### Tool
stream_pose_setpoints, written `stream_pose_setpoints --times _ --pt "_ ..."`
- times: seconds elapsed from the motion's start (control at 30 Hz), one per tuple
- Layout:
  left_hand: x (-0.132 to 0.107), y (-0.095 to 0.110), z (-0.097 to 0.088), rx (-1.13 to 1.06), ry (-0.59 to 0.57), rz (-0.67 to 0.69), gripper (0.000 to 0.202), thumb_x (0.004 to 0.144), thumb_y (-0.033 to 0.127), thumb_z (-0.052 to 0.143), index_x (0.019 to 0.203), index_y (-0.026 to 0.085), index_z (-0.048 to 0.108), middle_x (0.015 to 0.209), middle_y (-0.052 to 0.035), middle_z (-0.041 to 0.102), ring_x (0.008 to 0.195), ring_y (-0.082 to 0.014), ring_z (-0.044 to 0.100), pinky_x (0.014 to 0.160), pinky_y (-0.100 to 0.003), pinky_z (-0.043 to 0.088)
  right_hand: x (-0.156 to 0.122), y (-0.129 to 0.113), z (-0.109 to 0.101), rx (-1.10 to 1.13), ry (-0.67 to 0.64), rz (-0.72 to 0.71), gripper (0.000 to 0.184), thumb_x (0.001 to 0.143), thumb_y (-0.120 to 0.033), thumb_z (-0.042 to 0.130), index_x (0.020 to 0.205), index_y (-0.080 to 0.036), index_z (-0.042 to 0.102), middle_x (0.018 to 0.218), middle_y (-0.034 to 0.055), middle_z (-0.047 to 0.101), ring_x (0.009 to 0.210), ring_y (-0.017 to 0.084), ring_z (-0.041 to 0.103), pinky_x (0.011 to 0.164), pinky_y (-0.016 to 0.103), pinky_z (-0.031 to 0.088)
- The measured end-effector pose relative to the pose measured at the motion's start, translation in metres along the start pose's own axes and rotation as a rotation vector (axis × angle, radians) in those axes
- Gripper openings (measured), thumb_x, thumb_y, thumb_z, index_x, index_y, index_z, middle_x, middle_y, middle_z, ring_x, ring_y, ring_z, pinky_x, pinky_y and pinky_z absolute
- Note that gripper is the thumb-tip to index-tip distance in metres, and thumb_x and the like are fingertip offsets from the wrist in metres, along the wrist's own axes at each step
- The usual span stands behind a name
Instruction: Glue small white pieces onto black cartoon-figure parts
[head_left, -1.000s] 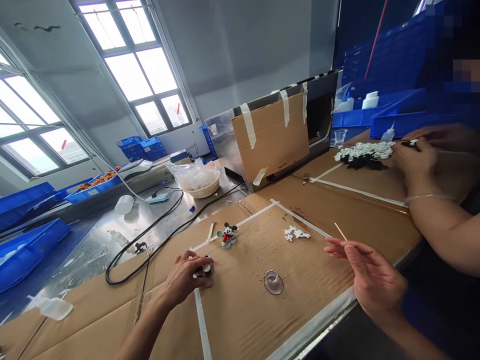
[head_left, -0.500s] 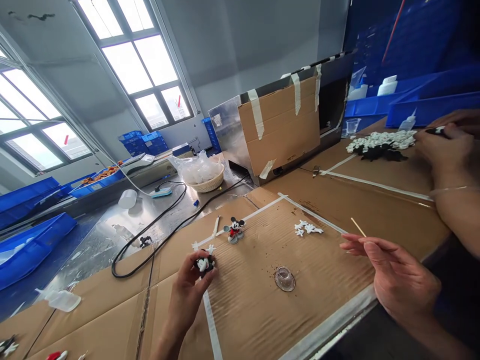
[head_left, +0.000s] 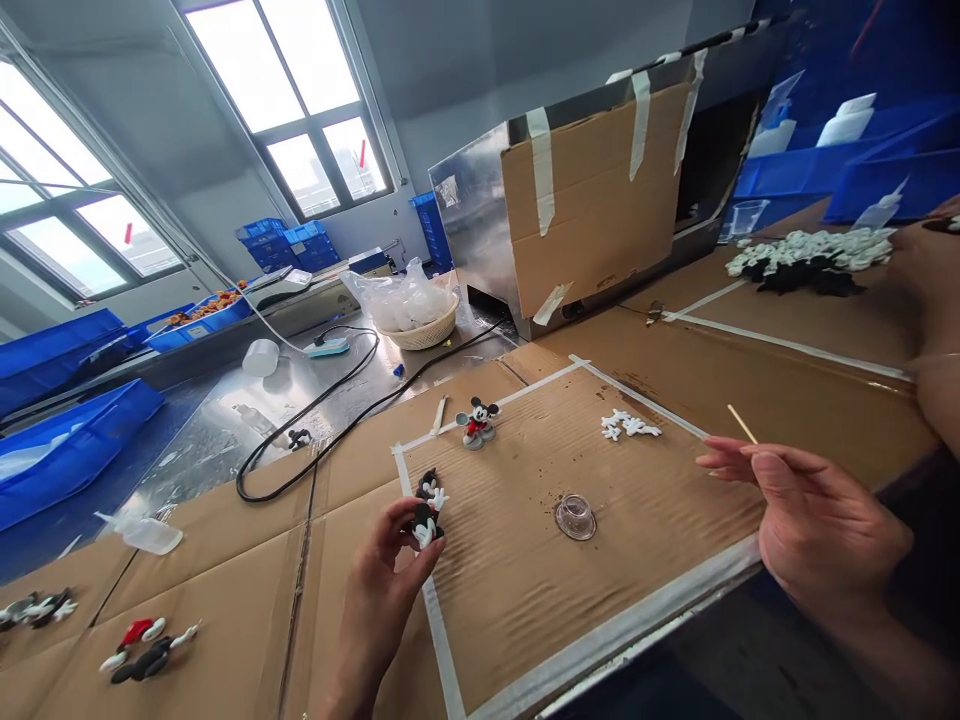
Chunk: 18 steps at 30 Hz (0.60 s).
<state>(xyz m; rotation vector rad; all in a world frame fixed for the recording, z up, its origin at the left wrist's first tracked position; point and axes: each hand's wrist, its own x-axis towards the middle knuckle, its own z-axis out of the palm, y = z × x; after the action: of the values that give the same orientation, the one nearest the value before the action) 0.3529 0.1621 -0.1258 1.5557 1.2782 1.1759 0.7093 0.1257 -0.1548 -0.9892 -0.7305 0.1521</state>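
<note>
the left hand (head_left: 394,570) has its thumb and fingers around a small black and white piece (head_left: 425,530), holding on to it. at twelve o'clock from that piece, very close by, is a black part with a white glove (head_left: 432,488). i cannot tell if the two touch.

the right hand (head_left: 821,520) pinches a thin wooden stick (head_left: 742,423) between thumb and fingers. the stick leans, and its free end points to eleven o'clock.

at three o'clock from the black and white piece, a little clear cup (head_left: 576,516) sits on the brown cardboard (head_left: 510,610) on top of the bench (head_left: 217,400). small dark bits lie beside the cup. at one o'clock from the cup is a bunch of white pieces (head_left: 628,425). at ten o'clock from the cup, a mouse figure (head_left: 478,425) with red on it stands up.

at nine o'clock from the black and white piece, a squeeze bottle (head_left: 150,533) lies on its side. at eight o'clock are some red, black and white parts (head_left: 146,647).

at twelve o'clock from the right hand is a pile of white and black pieces (head_left: 821,258), and at one o'clock is another person's arm (head_left: 934,290).
</note>
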Motion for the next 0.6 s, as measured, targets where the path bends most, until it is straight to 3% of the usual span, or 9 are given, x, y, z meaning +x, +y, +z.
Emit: stream_pose_setpoints --times 0.13,0.23,0.33,0.43,0.6 --pt "-0.009 0.000 -0.001 -0.072 -0.002 -0.095 0.036 0.065 0.031 0.085 0.098 0.021 0.072 0.100 -0.0055 0.072 0.087 -0.0172 0.065 0.076 -0.025 0.053 0.000 -0.001 0.000 -0.003 0.002 -0.010 0.031 0.073 -0.043 0.080 0.080 -0.015 0.067 0.081 0.0099 0.074 0.063 0.022 0.070 0.066 0.039 0.056" --pt "-0.019 0.003 0.000 -0.290 -0.013 -0.277 0.042 0.057 0.031 0.090 0.095 0.019 0.075 0.082 -0.0042 0.073 0.069 -0.0146 0.065 0.062 -0.024 0.054 0.000 0.000 0.001 0.000 0.009 -0.041 0.028 0.074 -0.041 0.079 0.081 -0.016 0.068 0.080 0.0096 0.074 0.061 0.022 0.070 0.065 0.039 0.056" --pt "-0.029 0.010 0.005 -0.421 0.053 -0.393 0.044 0.052 0.036 0.092 0.090 0.018 0.077 0.069 -0.0030 0.071 0.052 -0.0117 0.061 0.051 -0.023 0.053 0.000 0.002 0.003 -0.005 0.028 -0.067 0.026 0.075 -0.040 0.079 0.081 -0.016 0.069 0.079 0.0086 0.074 0.061 0.021 0.069 0.064 0.038 0.057" --pt "-0.035 0.020 0.011 -0.465 0.143 -0.459 0.047 0.047 0.036 0.094 0.088 0.018 0.078 0.068 -0.0033 0.072 0.050 -0.0116 0.063 0.050 -0.021 0.054 0.001 0.003 0.003 -0.018 0.030 -0.082 0.023 0.076 -0.038 0.077 0.080 -0.016 0.068 0.080 0.0087 0.075 0.061 0.021 0.069 0.063 0.037 0.057" --pt "-0.041 0.020 0.018 -0.512 0.163 -0.479 0.046 0.049 0.029 0.093 0.090 0.017 0.077 0.080 -0.0055 0.074 0.055 -0.0110 0.064 0.054 -0.020 0.054 0.001 0.004 0.003 -0.018 0.028 -0.093 0.020 0.077 -0.033 0.076 0.081 -0.016 0.068 0.079 0.0083 0.074 0.061 0.021 0.070 0.062 0.036 0.057"
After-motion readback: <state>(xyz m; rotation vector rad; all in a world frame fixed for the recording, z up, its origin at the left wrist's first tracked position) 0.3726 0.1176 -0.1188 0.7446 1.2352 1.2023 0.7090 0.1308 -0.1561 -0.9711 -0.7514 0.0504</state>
